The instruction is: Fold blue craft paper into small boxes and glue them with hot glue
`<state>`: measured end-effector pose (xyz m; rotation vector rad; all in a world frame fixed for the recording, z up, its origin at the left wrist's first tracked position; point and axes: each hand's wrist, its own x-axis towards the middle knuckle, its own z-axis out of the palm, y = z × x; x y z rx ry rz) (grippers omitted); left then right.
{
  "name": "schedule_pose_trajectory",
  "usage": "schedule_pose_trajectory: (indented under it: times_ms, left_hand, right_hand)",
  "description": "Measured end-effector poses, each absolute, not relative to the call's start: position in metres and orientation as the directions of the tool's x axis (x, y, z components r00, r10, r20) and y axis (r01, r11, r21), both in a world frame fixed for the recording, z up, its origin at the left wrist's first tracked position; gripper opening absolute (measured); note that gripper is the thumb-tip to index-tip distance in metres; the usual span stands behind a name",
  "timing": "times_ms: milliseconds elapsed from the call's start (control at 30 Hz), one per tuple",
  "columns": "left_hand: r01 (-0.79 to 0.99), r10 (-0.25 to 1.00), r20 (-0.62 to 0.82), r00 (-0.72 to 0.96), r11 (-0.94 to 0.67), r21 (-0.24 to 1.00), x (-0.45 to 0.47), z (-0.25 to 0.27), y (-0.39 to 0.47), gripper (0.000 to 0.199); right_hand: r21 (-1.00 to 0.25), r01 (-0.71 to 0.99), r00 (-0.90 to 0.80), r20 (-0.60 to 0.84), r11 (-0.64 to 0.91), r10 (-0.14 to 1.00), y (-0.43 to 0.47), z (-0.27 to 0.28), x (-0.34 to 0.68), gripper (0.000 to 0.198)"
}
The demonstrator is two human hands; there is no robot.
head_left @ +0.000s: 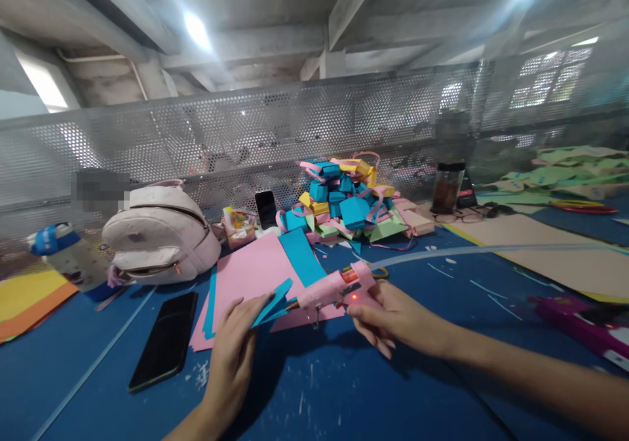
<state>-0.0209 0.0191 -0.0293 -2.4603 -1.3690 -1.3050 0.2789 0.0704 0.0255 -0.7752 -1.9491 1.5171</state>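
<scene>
Pink plastic marks the glue gun (pixel 327 290), which I see gripped in the right hand (pixel 396 313), its fingers curled round the handle. Across from it, the left hand (pixel 234 352) pinches a folded blue paper (pixel 272 302) just beside the nozzle; from here I cannot tell whether the two touch. Behind, a stack of pink sheets (pixel 246 270) lies under a blue strip (pixel 302 257). Farther back, a heap of paper boxes (pixel 356 211) and an upright phone (pixel 266 209) block my reach, with a pale backpack (pixel 162 231) and a flat black phone (pixel 164 339) to the left. A purple tool (pixel 580 323) lies beyond the right forearm. Perforated metal panels (pixel 275 126) bound the far side. My widest room is the scuffed blue tabletop (pixel 314 388) below both hands.
</scene>
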Motion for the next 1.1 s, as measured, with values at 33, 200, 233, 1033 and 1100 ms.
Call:
schedule_pose_trajectory:
  times_ms: [33,200,233,1033,1100]
  left_hand:
    - [0.714,0.684,0.684,0.254,-0.609,0.344,-0.020,-0.029,0.019,0.053]
    - [0.719,0.691,0.682,0.240,-0.598,0.353,-0.018,-0.026,0.017,0.050]
    - [0.723,0.696,0.678,0.235,-0.592,0.357,-0.018,-0.026,0.017,0.050]
    - [0.746,0.694,0.680,0.236,-0.578,0.332,-0.018,-0.027,0.015,0.052]
    - [0.749,0.689,0.687,0.233,-0.577,0.325,-0.019,-0.029,0.016,0.052]
  right_hand:
    - [-0.974,0.112,-0.680,0.069,0.197,0.730,0.070,0.025,0.280,0.048]
    - [-0.972,0.114,-0.671,0.078,0.206,0.738,0.070,0.024,0.283,0.049]
    - [-0.972,0.112,-0.669,0.081,0.208,0.738,0.070,0.023,0.284,0.049]
    - [-0.962,0.132,-0.655,0.096,0.239,0.749,0.074,0.021,0.291,0.050]
    - [-0.963,0.129,-0.652,0.097,0.237,0.752,0.074,0.020,0.291,0.048]
